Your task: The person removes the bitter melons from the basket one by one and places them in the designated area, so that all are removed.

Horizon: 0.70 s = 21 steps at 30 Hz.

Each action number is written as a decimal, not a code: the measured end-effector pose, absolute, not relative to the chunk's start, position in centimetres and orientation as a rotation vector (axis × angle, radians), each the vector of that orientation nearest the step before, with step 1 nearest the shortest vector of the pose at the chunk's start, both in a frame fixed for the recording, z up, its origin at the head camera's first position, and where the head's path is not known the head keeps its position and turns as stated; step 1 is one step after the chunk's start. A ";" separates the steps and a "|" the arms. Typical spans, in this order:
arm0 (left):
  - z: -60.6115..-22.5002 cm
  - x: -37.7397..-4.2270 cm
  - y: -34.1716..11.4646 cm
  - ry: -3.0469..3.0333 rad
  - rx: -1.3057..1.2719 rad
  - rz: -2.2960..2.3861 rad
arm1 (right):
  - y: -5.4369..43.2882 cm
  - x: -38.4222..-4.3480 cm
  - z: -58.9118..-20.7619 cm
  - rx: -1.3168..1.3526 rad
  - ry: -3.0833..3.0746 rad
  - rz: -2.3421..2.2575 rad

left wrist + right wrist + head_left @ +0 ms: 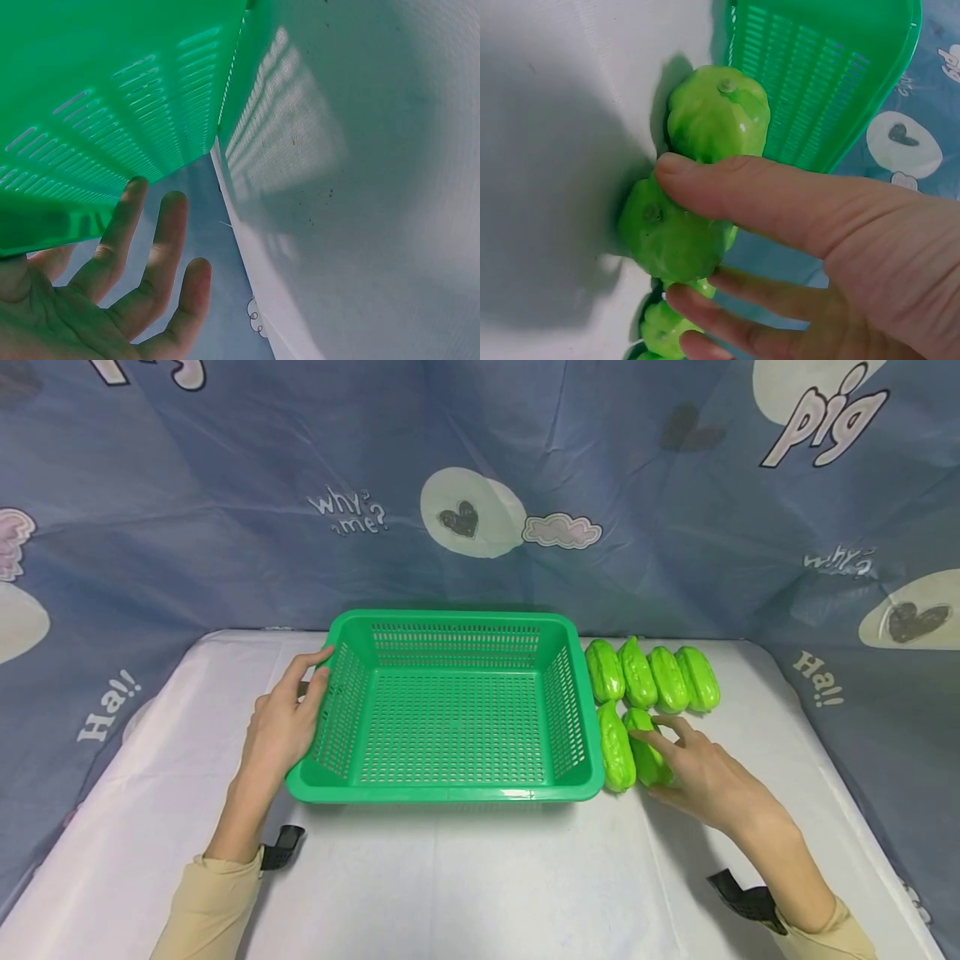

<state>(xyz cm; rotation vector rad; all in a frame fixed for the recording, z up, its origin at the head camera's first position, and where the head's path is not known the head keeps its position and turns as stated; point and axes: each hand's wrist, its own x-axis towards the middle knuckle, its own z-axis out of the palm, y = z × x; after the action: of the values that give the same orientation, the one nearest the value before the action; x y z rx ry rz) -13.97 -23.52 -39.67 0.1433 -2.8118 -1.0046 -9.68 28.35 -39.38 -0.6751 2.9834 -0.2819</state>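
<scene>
A rectangular green plastic basket (453, 793) with slotted walls stands on the white-covered table. My left hand (283, 722) is at its left rim, thumb and index fingertip against the edge. In the left wrist view the other fingers (171, 225) stretch out, spread, beneath the rim beside the outer wall. To the basket's right, my right hand (708, 772) holds a glossy green ridged vegetable (671, 236) between the thumb on one side and fingers on the other. Another green vegetable (617, 747) lies right beside it, against the basket side.
Behind the held vegetable, several more green vegetables (670, 679) lie in a row near the table's back edge. A blue printed cloth (480, 577) hangs behind and at both sides of the table. Black wrist mounts (283, 847) show at both sleeves.
</scene>
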 end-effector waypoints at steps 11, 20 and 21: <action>-39.7 -14.0 -23.5 -2.816 0.143 -0.996 | 28.3 -9.3 -39.2 -0.693 3.024 -0.290; -39.8 -14.0 -23.5 -2.818 0.138 -0.997 | 26.8 -8.4 -38.5 -0.821 3.115 -0.193; -39.8 -14.0 -23.5 -2.818 0.136 -0.997 | 26.5 -8.3 -38.6 -0.830 3.110 -0.188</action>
<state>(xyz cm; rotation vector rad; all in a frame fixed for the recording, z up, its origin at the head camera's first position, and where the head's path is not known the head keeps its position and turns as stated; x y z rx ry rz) -13.95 -23.47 -39.76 0.1364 -2.8176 -0.9974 -8.35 26.55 -38.61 -0.8304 3.1105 -0.1877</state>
